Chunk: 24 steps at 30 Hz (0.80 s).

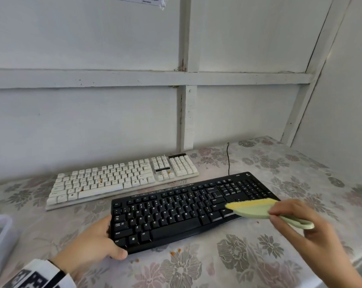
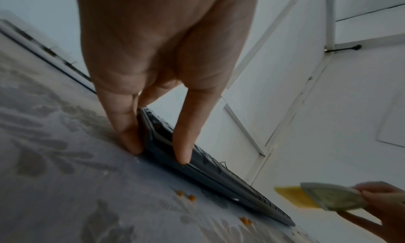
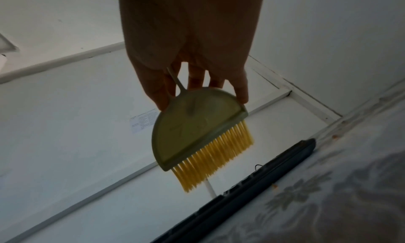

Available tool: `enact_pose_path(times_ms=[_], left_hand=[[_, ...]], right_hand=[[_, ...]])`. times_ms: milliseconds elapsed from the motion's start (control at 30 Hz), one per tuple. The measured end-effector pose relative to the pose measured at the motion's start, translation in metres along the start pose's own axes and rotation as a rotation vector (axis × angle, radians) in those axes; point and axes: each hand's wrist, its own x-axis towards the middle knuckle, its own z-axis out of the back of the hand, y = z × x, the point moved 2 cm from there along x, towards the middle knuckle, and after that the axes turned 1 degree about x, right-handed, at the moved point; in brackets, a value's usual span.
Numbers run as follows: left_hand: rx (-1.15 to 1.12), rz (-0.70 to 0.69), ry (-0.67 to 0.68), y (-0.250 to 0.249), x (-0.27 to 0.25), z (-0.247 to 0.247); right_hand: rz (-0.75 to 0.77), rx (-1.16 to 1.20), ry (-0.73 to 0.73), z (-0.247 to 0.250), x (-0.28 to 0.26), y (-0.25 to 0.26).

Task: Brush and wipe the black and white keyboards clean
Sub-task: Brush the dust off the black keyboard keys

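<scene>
Flat black plastic keyboard (image 1: 188, 210), near — left hand (image 1: 92, 244) grips its left end. Right hand (image 1: 300, 223) pinches pale-green, yellow-bristled brush (image 1: 257, 208) above right keys. Cream-white keyboard (image 1: 121, 179) beyond.

both hands are bare, with no gloves or rings in view. the left hand (image 1: 92, 241) ends at a wrist wrapped in a white band (image 1: 40, 274) printed with bold black square marks, like a coded tag pattern, and edged toward the hand by a thin dark strap (image 1: 58, 267). the right hand (image 1: 300, 227) shows a bare wrist and forearm in the head view, with no sleeve visible there. short, plain fingernails show on the left thumb and on 1 right fingertip in the wrist views.
</scene>
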Motion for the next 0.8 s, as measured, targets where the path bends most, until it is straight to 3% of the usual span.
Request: enact_pose_path(times_ms=[367,800], left_hand=[[0.229,-0.075,-0.059,0.004,-0.017,-0.005],[0.29,-0.087,-0.096,-0.02,-0.058,-0.02]], right_hand=[[-0.199,0.3,0.03,-0.046,-0.008,0.027],[-0.364,0.494,0.062,-0.029,-0.012,0.04]])
